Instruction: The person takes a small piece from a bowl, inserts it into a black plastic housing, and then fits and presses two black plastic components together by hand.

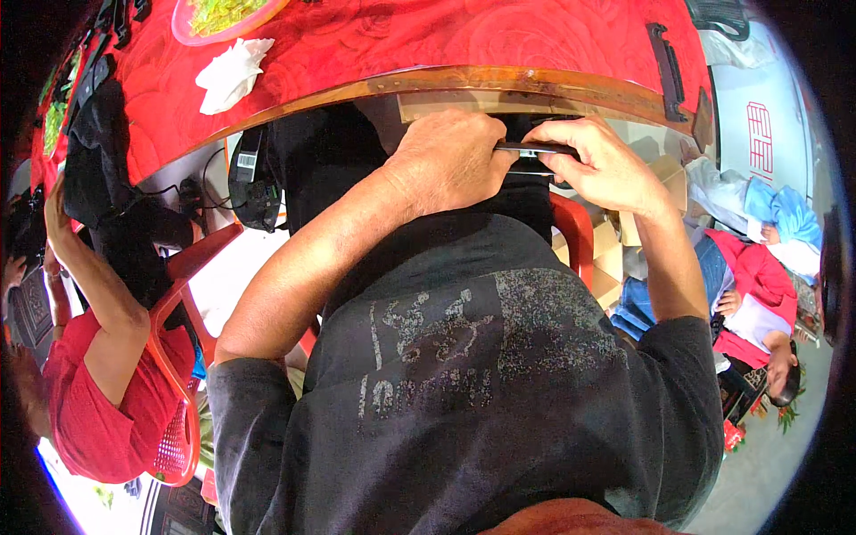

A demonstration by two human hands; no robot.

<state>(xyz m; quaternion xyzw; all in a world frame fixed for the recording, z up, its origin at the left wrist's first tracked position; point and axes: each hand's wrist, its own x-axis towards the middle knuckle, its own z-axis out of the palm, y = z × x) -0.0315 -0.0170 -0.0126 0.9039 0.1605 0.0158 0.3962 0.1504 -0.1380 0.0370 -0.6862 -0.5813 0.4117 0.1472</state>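
Note:
Over my lap, just off the near edge of the table, both hands meet at a thin, dark, flat strip-like piece (532, 147). Its exact kind is hard to make out. My left hand (456, 162) is closed in a fist around its left end, back of the hand upward. With thumb and bent fingers, my right hand (610, 168) pinches the right end. A shiny pale spot shows on the piece between the hands, and another dark part lies just under it. The palms hide most of what they grip.
A red-covered table (392, 53) with a wooden edge curves ahead, bearing a crumpled white tissue (234, 77), a pink-rimmed bowl (223, 20) and a long black plastic piece (666, 71). Cardboard boxes (610, 259) stand at right. People in red sit on either side.

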